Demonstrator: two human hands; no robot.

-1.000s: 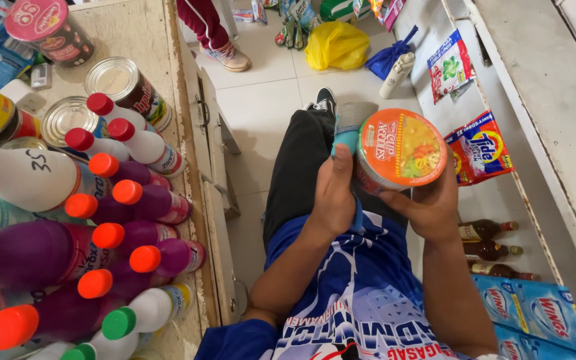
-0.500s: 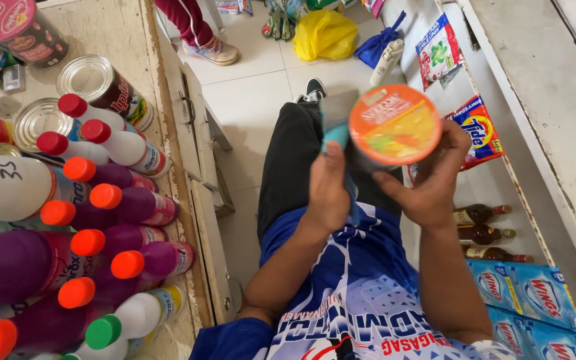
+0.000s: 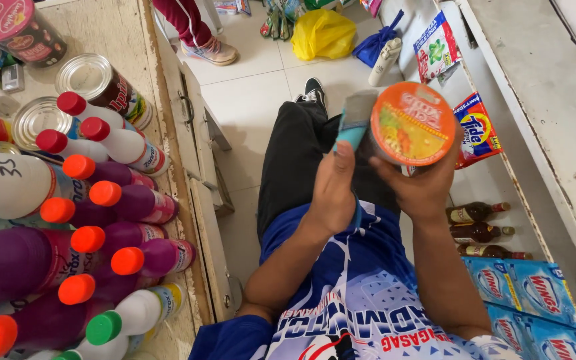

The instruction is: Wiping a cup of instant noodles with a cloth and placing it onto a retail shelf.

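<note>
Head view, looking down a blue printed shirt (image 3: 368, 300) to both arms raised over the lap. The left hand (image 3: 331, 190) is curled shut around the teal handle of a flat brush (image 3: 353, 123), whose bristles lie against the rim of the cup. The right hand (image 3: 425, 190) cradles that noodle cup (image 3: 411, 123) from below, fingers wrapped round its wall, with the orange lid facing up, just beside the brush. It looks like dusting of the lid is in hand. A further stroke would need the cup kept steady and the bristles drawn across the top.

On the wooden counter (image 3: 161, 133) to the left I count seven orange-capped purple bottles (image 3: 135, 200), three red-capped white ones (image 3: 125, 143), one green cap (image 3: 103, 328) and two silver-topped tins (image 3: 85, 73). On the low shelf to the right lie three brown bottles (image 3: 475, 232) and blue detergent packs (image 3: 521, 287), at least two. Farther off on the tiled floor sits one yellow bag (image 3: 321, 33).
</note>
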